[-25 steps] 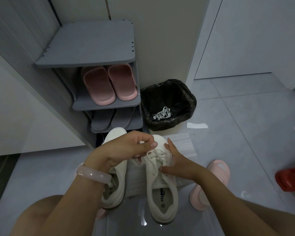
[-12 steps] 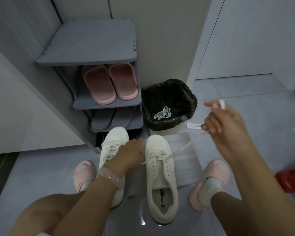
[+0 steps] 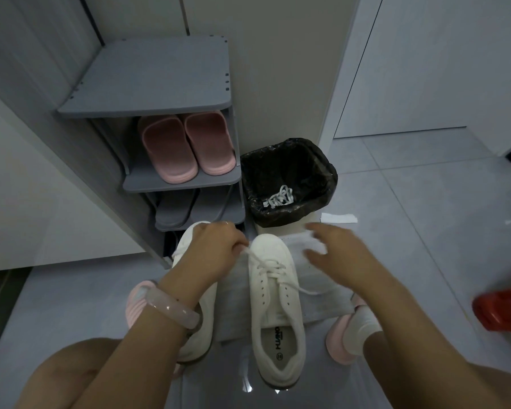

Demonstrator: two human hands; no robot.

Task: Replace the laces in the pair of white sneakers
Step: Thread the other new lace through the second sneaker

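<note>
Two white sneakers stand on a sheet of paper on the floor. The right sneaker is partly threaded with a white lace; one loose end trails off to the right across the paper. My left hand pinches the other lace end just left of that shoe's toe and hides much of the left sneaker. My right hand, blurred, hovers over the paper to the right of the shoe with fingers spread, holding nothing.
A black-lined bin behind the shoes holds a used white lace. A grey shoe rack with pink slippers stands at the back left. My feet wear pink slippers. A red object sits at the right edge.
My right hand has let go of the lace end it had pulled up to the right and has dropped back toward the shoe. My left hand stays at the toe, pinching the lace.
</note>
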